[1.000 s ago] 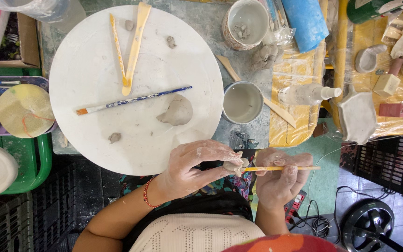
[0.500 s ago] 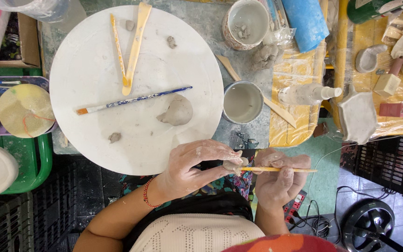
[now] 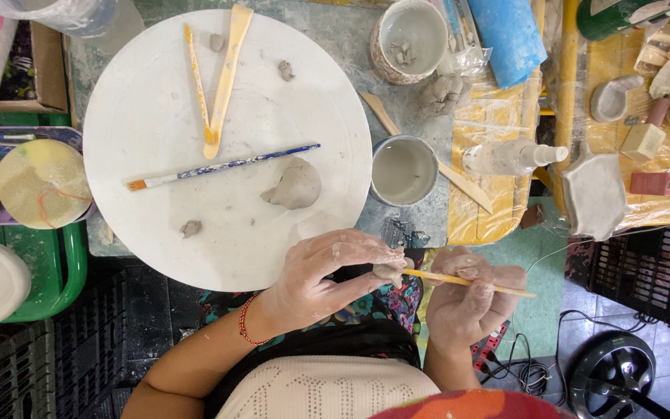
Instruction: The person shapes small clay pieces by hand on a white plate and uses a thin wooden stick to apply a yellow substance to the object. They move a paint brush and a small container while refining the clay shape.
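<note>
Clay-smeared, the left hand (image 3: 327,275) reaches in from the lower left with its forearm angled up and to the right, a red cord bracelet (image 3: 243,322) at the wrist; its fingers curl inward and the fingertips pinch a small grey clay piece (image 3: 388,271) just off the near edge of the round white board (image 3: 157,116). The right hand (image 3: 467,299), wrist bent and fingers folded into a loose fist, grips a thin wooden stick (image 3: 474,282) held nearly level, its left tip touching the clay piece and its right end jutting past the knuckles. Both hands hover over the lap, close together, below the tabletop. On the board lie a larger clay lump (image 3: 296,185), a blue-handled paintbrush (image 3: 219,167), two wooden modelling tools (image 3: 215,77) crossed in a V, and scattered clay crumbs. Just beside the board's right rim stands a cup of cloudy water (image 3: 403,171), with a clear spray bottle (image 3: 509,157) lying farther right.
</note>
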